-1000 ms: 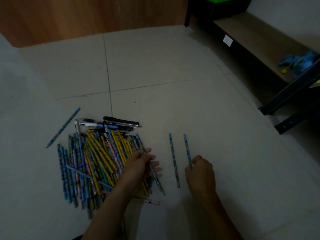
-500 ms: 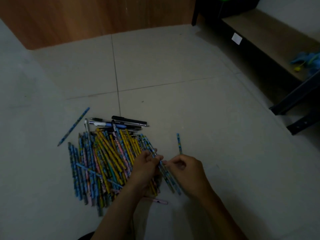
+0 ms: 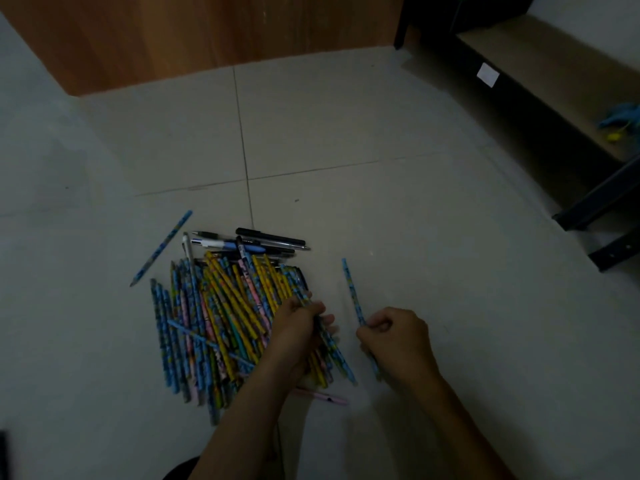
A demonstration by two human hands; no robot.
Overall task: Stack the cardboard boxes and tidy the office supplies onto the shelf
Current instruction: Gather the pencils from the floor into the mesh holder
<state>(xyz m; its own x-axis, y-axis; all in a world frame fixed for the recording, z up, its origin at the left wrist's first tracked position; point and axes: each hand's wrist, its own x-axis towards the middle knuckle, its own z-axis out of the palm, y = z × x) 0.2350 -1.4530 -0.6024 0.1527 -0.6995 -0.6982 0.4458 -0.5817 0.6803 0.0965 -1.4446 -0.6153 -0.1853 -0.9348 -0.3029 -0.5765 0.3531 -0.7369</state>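
Observation:
A pile of patterned pencils [image 3: 214,317], blue, yellow and pink, lies on the tiled floor. Several pens [image 3: 263,242] lie along its far edge. My left hand [image 3: 298,327] grips a small bunch of blue pencils [image 3: 332,348] at the pile's right side. My right hand [image 3: 394,337] pinches a single blue pencil [image 3: 351,289] that points away from me. One stray blue pencil [image 3: 162,247] lies apart at the left. A pink pen [image 3: 322,397] lies on the floor under my left forearm.
A low shelf [image 3: 540,81] with a dark frame runs along the right, bearing a white label [image 3: 487,75] and a blue object [image 3: 623,116]. A wooden panel [image 3: 207,36] stands at the back. Bare floor tiles [image 3: 346,140] stretch between pile and shelf.
My right hand passed one blue pencil into the left hand's bunch, then moved right and took hold of the other loose pencil. The left hand stayed at the pile.

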